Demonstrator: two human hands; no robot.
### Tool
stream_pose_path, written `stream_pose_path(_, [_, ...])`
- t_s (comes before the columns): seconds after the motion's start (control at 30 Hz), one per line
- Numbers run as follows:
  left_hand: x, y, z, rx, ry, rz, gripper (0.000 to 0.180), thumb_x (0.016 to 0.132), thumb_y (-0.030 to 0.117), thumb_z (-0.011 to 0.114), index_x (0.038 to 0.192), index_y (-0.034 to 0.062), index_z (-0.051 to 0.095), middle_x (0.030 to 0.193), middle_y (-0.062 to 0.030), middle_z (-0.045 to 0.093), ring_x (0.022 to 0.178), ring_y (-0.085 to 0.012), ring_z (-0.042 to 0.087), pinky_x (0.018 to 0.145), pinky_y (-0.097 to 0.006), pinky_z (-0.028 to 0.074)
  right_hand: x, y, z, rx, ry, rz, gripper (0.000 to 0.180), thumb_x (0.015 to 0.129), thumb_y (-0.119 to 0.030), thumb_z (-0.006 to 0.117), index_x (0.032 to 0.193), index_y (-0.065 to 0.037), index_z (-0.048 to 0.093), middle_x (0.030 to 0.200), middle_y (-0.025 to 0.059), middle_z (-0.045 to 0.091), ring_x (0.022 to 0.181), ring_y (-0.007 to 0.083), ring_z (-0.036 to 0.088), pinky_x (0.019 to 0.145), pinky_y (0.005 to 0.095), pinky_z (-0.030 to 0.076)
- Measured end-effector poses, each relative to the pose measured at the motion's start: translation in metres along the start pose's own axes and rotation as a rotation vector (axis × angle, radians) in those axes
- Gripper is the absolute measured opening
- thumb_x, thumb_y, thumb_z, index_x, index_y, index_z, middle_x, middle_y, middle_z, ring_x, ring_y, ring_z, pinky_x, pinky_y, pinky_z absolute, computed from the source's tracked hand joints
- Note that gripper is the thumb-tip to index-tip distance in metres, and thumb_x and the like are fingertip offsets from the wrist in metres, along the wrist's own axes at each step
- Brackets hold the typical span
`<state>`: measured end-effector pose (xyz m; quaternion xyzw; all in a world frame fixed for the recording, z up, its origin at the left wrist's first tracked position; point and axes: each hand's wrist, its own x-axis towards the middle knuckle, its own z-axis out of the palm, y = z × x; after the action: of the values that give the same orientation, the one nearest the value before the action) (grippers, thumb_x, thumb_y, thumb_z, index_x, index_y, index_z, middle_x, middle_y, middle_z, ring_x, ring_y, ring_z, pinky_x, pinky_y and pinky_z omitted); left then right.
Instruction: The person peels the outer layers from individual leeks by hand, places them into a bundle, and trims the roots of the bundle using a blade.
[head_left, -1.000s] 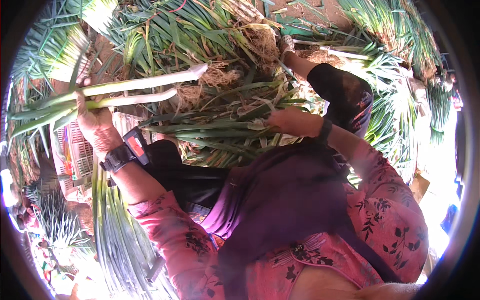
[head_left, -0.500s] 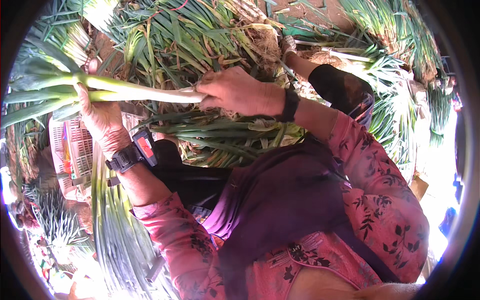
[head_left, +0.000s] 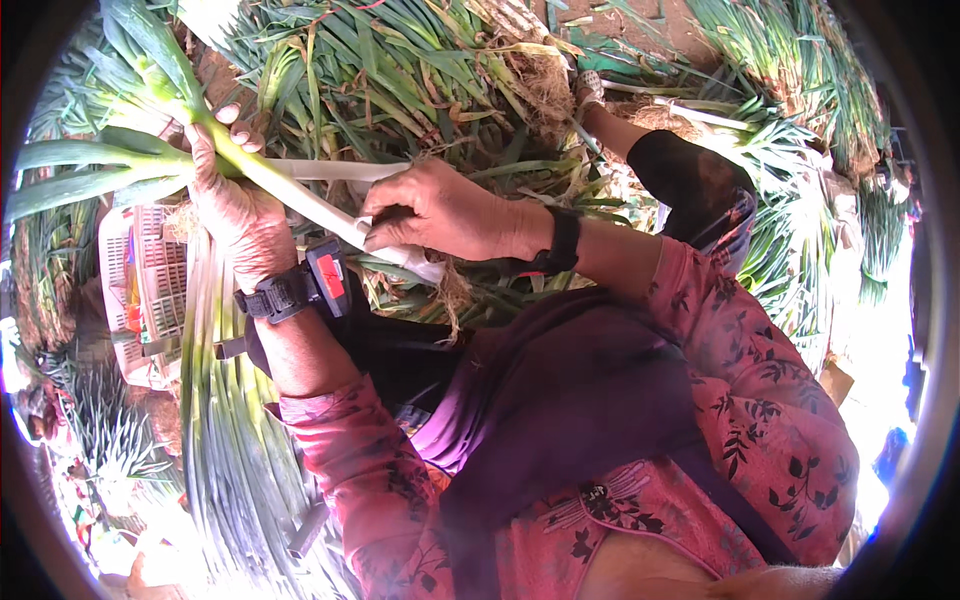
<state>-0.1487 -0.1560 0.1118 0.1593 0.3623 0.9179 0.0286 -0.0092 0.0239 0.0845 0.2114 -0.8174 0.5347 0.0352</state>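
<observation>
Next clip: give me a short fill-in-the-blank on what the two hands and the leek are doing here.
1. The left hand grips the leek near its ____ leaves.
2. The right hand closes on the leek's ____ stalk end.
3. A black ____ sits on the left wrist, a red-marked device beside it.
4. A white plastic ____ lies left of the left forearm.

Missing words: green; white; watch; crate

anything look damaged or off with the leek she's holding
Mostly fine. The leek is held by both the left hand and right hand, and a pale outer strip has come away from its white stalk. Soil-caked roots hang from its end.
</observation>
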Motion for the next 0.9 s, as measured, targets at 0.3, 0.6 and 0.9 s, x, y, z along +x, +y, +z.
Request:
stream_pose_path(0.3, [0.0,-0.002,0.007,0.011,0.075,0.032,0.03,0.093,0.016,0.06,0.116,-0.0012,0.051,0.094,-0.0143,0.06,0.071,-0.0163,0.051,0.062,-0.025,0.047,-0.002,-0.006,0.004,-0.126,0.242,-0.092,0.014,0.083,-0.006,0.069,0.087,-0.001,0.057,0.086,0.0085,0.063,0.082,0.0166,0.063,0.074,0.0293,0.049])
stream_pose_path(0.6, [0.006,-0.008,0.006,0.059,0.098,0.067,0.023,0.096,0.018,0.056,0.112,0.0022,0.053,0.089,-0.0111,0.061,0.067,-0.0154,0.052,0.059,-0.024,0.046,-0.02,-0.011,0.008,0.87,0.408,0.072,0.01,0.088,0.002,0.06,0.087,-0.002,0.051,0.088,0.0034,0.054,0.079,0.0123,0.061,0.076,0.0269,0.051])
stream_pose_path(0.9, [0.012,0.024,-0.001,0.231,0.249,0.191,0.028,0.096,0.022,0.056,0.114,0.0017,0.053,0.089,-0.0102,0.062,0.066,-0.0121,0.053,0.057,-0.022,0.046,-0.072,-0.011,-0.056,-0.058,-0.106,0.188,0.013,0.085,-0.007,0.061,0.082,-0.003,0.049,0.083,0.0104,0.051,0.071,0.018,0.054,0.061,0.031,0.045])
